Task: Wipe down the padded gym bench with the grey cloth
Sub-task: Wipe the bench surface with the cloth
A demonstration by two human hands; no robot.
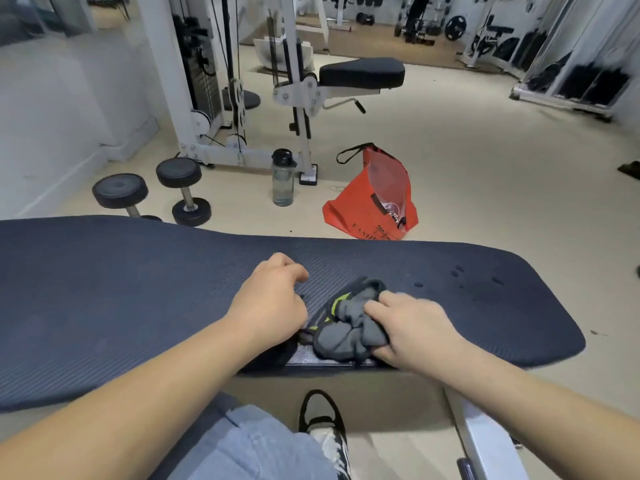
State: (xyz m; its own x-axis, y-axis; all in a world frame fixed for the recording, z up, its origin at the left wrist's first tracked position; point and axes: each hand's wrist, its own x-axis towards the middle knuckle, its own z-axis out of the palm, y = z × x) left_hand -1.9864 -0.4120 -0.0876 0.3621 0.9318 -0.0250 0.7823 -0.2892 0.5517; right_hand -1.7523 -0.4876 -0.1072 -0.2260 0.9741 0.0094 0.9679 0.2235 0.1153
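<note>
Both hands are on the bench [138,289], near its front edge and about the middle of what shows: the right hand [412,327] grips a bunched grey cloth [349,334] with yellow-green trim, fingers curled into its folds, and the left hand [273,299] sits just beside it with fingers curled under; whether it holds anything I cannot tell. The cloth lies on the ribbed dark pad, touching the near edge where a flat grey strip shows under it. To the right the pad runs bare to a rounded end, with a few wet drops [457,271] near the far edge. To the left it runs bare out of view. Beyond the far edge, on the pale floor, stand two dumbbells [187,188], a clear water bottle [283,178] and a red bag [374,202], all apart from the bench. Below the near edge a shoe [323,427] and a denim-clad leg [259,445] show
</note>
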